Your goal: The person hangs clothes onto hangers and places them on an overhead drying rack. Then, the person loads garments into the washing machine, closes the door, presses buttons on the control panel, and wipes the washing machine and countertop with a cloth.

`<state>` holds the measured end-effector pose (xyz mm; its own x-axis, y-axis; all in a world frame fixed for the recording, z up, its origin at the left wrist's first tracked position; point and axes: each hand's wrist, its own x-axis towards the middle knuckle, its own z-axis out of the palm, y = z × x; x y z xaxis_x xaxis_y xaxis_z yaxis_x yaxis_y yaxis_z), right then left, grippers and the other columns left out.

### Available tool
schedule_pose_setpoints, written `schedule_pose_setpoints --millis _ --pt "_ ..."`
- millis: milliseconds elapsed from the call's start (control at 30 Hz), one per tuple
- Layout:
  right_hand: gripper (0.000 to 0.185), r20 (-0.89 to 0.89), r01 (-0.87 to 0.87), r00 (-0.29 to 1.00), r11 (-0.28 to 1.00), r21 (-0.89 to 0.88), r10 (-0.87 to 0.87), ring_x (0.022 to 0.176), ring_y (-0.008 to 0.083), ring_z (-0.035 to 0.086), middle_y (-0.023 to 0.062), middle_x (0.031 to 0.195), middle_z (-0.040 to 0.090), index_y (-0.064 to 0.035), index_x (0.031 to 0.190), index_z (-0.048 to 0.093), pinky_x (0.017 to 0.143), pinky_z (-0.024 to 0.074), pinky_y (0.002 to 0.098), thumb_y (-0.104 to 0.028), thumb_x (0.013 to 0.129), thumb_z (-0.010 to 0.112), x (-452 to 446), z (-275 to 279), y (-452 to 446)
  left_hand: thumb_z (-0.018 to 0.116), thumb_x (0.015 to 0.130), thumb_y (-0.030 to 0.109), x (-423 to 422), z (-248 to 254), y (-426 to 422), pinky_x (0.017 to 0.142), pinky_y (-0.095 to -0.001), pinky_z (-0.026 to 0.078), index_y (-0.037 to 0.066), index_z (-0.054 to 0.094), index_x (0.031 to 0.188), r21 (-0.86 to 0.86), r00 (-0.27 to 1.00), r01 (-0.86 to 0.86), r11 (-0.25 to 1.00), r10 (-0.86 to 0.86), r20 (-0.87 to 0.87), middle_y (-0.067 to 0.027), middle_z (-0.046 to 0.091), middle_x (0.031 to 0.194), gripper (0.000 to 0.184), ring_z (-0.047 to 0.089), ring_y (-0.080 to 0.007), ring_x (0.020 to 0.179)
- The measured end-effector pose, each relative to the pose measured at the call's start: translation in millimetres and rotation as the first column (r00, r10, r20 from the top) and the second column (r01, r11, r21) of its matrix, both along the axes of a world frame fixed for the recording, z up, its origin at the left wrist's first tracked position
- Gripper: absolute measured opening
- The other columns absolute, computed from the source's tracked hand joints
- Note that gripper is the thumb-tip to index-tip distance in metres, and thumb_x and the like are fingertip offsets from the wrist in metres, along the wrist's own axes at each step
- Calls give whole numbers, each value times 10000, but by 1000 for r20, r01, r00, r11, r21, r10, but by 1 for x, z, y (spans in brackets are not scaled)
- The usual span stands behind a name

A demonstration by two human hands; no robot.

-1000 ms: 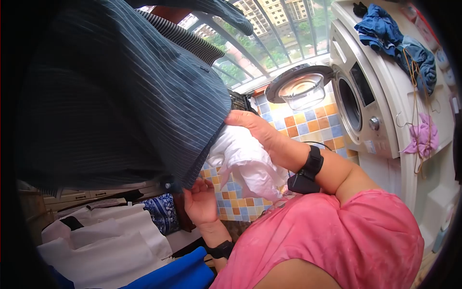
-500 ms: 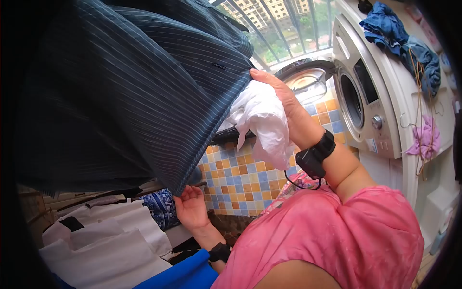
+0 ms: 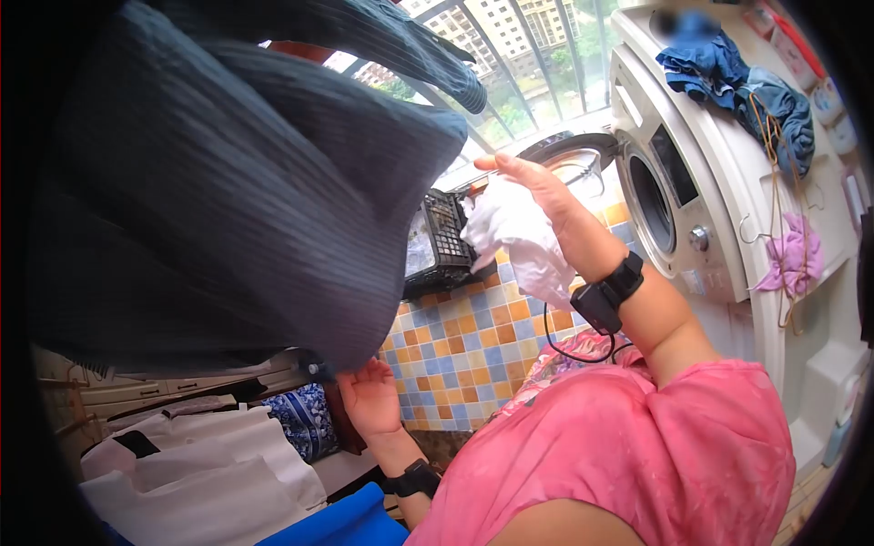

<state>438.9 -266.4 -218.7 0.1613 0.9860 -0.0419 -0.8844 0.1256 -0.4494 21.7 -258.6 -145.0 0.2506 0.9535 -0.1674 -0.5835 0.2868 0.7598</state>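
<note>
A dark blue pinstriped shirt (image 3: pixel 246 209) hangs across the upper left, blurred and billowing. At its lower corner my left hand (image 3: pixel 371 405) has its fingers curled against the hem, palm showing; the fingertips are partly hidden. To the right of the shirt, my right hand (image 3: pixel 560 209) is raised, with thumb stretched out and apart from the fabric. A crumpled white cloth (image 3: pixel 519 237) hangs from this hand, its other fingers hidden behind the cloth. Both wrists wear black bands.
A white front-loading washing machine (image 3: pixel 678 173) stands on the right with its door open; blue clothes (image 3: pixel 706 68) and a pink cloth (image 3: pixel 794 255) lie on it. Behind is a black crate (image 3: pixel 446 232) on the tiled floor (image 3: pixel 446 364). White fabric (image 3: pixel 209 464) lies lower left.
My right thumb has come off the shirt's edge, and the hand has shifted slightly right with the white cloth. The shirt edge has gone slack and swung left, showing the crate.
</note>
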Motion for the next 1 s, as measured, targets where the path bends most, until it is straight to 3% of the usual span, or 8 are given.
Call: schedule_pose_setpoints --millis 167,300,400,500,633,800,900,1000 --pt "344 322 138 940 989 -57 -113 861 107 629 42 983 691 -40 1113 691 764 508 255 -297 887 728 -29 10 -23 596 972 282 45 -19 -6 924 -387 471 77 572 1295 -129 964 183 975 -204 -171 -88 632 1253 383 592 -230 1123" --pt "339 143 -100 985 995 -14 101 846 103 634 40 958 657 -18 1178 618 762 527 238 -162 889 720 -53 37 -52 663 935 262 94 -35 -18 928 -339 468 91 507 1371 -169 735 445 879 -467 -492 -66 586 1305 494 572 -190 1161" --pt "389 353 -160 929 980 120 109 1030 134 610 69 1113 635 -28 1238 578 907 493 281 -88 874 702 -70 47 -64 683 922 301 132 -41 -36 953 -316 464 97 456 1421 12 657 615 789 -504 -561 -48 548 1353 584 552 -164 1193" --pt "379 508 -122 861 980 155 27 1082 127 561 50 1137 616 -35 1229 590 960 445 292 -80 867 691 -88 61 -86 684 920 349 141 -28 -39 1002 -314 440 100 408 1457 -245 559 673 698 -696 -450 -33 527 1371 653 522 -154 1239" --pt "385 340 23 936 981 190 -88 1063 127 574 58 1122 623 -29 1239 583 936 462 287 -69 871 687 -109 59 -121 633 963 339 134 -33 -43 1048 -340 408 72 423 1446 -177 565 773 610 -787 -246 -27 508 1397 590 496 -152 1267" --pt "412 283 195 936 977 82 -211 1065 146 601 92 1169 616 -12 1281 553 930 497 302 -36 885 666 -135 42 -176 609 982 327 107 -56 -63 1028 -344 427 26 452 1409 -33 489 858 513 -835 -254 -38 530 1371 545 512 -161 1250" --pt "411 386 407 837 913 35 -387 1068 150 600 87 1175 612 1 1294 539 937 495 299 -58 906 659 -150 35 -213 630 973 289 101 -54 -70 950 -318 472 11 495 1351 -102 429 888 449 -887 -172 -51 619 1235 489 597 -153 1110" --pt "392 291 520 814 854 17 -502 1046 150 610 94 1173 611 1 1297 528 918 507 293 -72 928 640 -160 29 -246 598 983 229 101 -39 -89 840 -278 512 32 557 1205 -10 426 893 450 -854 -299 -63 655 1122 300 639 -130 990"
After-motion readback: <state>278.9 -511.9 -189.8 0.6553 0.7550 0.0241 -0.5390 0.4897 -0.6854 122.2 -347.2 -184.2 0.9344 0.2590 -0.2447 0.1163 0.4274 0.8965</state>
